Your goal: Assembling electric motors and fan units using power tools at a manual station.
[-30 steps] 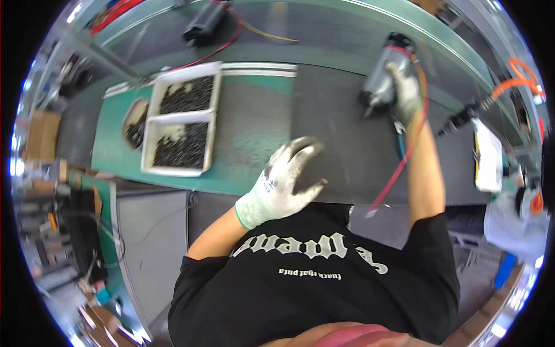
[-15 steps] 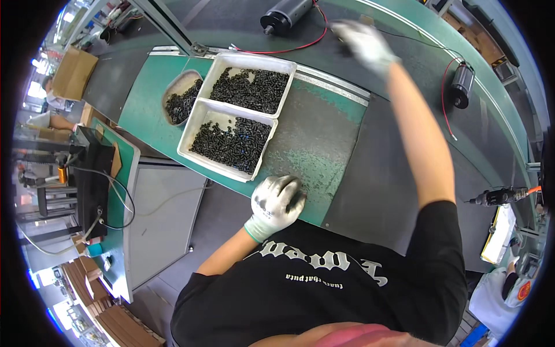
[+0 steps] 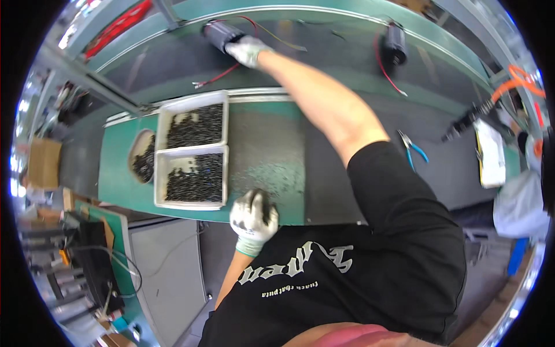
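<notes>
My right hand (image 3: pixel 247 51), in a white glove, reaches far across to the belt and closes on the end of a dark cylindrical motor (image 3: pixel 221 34) with red and yellow wires. My left hand (image 3: pixel 253 217), also gloved, rests knuckles-up on the near edge of the green mat (image 3: pixel 266 144), its fingers curled down over a scatter of small dark screws (image 3: pixel 272 170). What lies under its palm is hidden. Two white trays (image 3: pixel 161 173) full of small dark parts stand just left of that hand.
An oval dish of dark parts (image 3: pixel 141 157) lies left of the trays. A second dark motor (image 3: pixel 395 43) lies on the belt to the right. Blue-handled pliers (image 3: pixel 411 149) lie on the grey bench. A tool on an orange cable (image 3: pixel 465 120) hangs at the far right.
My right arm has swung from the right side of the bench across to the far left of the belt and now holds the motor there. The left hand has settled on the mat's near edge.
</notes>
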Tool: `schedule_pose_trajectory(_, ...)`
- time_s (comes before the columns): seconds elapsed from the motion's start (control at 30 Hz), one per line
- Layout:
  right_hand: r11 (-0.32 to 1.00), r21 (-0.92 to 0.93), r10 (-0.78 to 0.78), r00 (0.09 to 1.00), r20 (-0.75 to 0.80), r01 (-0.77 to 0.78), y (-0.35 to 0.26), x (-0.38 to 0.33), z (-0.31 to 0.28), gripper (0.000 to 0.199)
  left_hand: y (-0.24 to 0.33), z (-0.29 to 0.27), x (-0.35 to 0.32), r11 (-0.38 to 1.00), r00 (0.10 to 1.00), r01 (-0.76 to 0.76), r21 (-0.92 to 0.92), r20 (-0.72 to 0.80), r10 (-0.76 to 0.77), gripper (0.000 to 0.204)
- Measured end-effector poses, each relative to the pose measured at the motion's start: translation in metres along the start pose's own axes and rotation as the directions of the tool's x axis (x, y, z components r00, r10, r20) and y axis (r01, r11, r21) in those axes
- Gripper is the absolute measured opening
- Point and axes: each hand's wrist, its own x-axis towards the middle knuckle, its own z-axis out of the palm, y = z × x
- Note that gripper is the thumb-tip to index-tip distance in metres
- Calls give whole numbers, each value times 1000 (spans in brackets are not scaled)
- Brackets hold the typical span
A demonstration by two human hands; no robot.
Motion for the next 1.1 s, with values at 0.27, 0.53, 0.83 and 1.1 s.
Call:
schedule_pose_trajectory(0.27,868,-496,114,973,203,2,-5,-179,-200,36,27,9,54,963,993,1,-269,117,32,42)
schedule_pose_trajectory(0.53,841,-443,355,935,16,-312,-26,-310,-204,52,132,112,156,979,854,-172,107,511,94,68)
schedule_pose_trajectory(0.83,851,-376,403,915,17,-368,-12,-345,-186,47,198,131,71,822,822,-428,-376,215,527,52)
schedule_pose_trajectory(1.1,925,-55,377,926,19,-375,8,-375,-106,40,108,-34,94,842,671,-70,-535,599,436,31)
